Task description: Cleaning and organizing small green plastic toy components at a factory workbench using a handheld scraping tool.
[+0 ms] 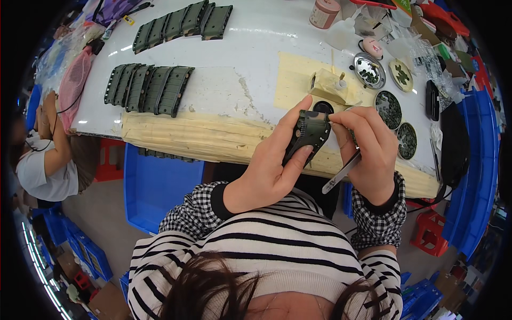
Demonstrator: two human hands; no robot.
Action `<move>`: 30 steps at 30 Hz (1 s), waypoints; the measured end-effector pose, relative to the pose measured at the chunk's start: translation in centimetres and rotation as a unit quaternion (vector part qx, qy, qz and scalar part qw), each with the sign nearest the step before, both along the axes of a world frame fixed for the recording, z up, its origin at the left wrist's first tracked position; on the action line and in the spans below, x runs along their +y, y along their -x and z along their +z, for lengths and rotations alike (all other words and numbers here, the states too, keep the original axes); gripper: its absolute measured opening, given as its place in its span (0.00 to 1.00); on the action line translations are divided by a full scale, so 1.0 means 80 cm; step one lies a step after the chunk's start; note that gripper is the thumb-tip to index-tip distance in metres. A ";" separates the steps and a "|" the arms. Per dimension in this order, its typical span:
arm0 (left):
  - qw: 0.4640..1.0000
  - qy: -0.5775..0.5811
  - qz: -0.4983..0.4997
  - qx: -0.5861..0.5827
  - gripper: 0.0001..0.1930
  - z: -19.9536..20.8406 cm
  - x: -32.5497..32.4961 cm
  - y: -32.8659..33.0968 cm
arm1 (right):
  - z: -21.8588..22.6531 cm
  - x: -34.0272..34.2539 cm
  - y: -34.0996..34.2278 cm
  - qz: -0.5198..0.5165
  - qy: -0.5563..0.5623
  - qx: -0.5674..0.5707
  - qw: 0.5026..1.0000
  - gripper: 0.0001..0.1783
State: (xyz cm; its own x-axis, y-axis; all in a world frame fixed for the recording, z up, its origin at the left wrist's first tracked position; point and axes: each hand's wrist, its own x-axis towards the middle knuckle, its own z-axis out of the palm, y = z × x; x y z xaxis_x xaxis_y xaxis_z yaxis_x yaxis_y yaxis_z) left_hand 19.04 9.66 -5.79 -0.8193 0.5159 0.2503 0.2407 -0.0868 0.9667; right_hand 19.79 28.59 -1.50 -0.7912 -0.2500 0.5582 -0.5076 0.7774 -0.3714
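Note:
My left hand [266, 165] is closed around a dark green camouflage plastic piece [313, 127], ribbed and curved, with small white marks along its side. It is held tilted above the table's near edge. Metal tweezers [341, 173] lie in the grip of my right hand [373, 146], their broad end slanting down to the left. The thumb and forefinger of that hand pinch at the piece's upper right corner; whatever is between them is too small to make out. Just behind the piece sits a black round cap or dish [323, 107].
Two rows of similar camouflage pieces [146, 88] lie at left. A yellow taped block [333, 88] and round tins of small dark green parts [388, 109] stand at right. A blue bin [160, 184] is below the padded edge [197, 136]; a person [50, 165] sits far left.

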 end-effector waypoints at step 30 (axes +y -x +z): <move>0.975 -0.110 -0.040 -0.190 0.31 0.003 0.015 -0.003 | -0.025 0.193 -0.068 -0.318 -0.020 -0.175 0.931 0.05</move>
State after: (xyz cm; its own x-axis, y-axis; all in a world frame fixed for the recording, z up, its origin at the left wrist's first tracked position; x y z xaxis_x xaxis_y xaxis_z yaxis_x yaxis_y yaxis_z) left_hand 19.26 10.89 -5.56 -0.8339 0.5498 0.0480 -0.1477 -0.3062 0.9404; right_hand 25.20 44.02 -3.48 -0.9181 0.3171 0.2380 0.2077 0.8960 -0.3925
